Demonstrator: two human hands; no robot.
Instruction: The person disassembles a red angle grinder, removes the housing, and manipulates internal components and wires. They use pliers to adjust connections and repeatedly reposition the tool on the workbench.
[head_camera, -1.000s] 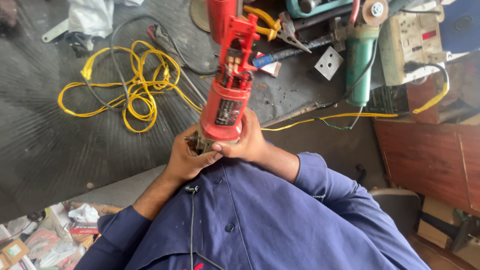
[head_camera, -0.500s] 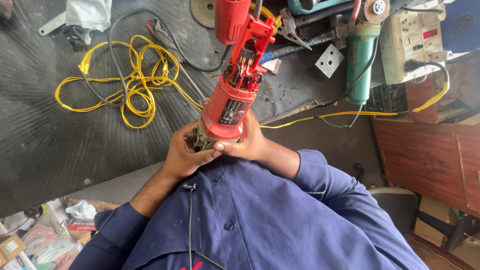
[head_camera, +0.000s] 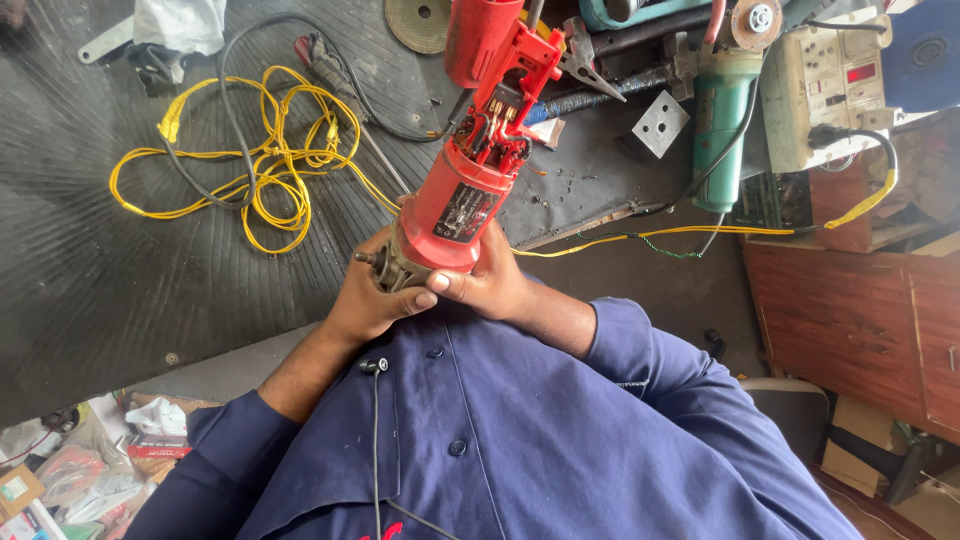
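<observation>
Both hands grip the red power tool, held above the table (head_camera: 120, 300) near the chest: the left hand (head_camera: 365, 300) wraps its metal nose, the right hand (head_camera: 490, 285) its body. Yellow cable (head_camera: 260, 170) probably lies loose behind.

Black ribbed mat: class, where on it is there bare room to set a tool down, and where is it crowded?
Bare: the black ribbed mat below the yellow cable, left of the hands. Crowded: the far edge, with grinding disc, pliers and green grinder.
</observation>
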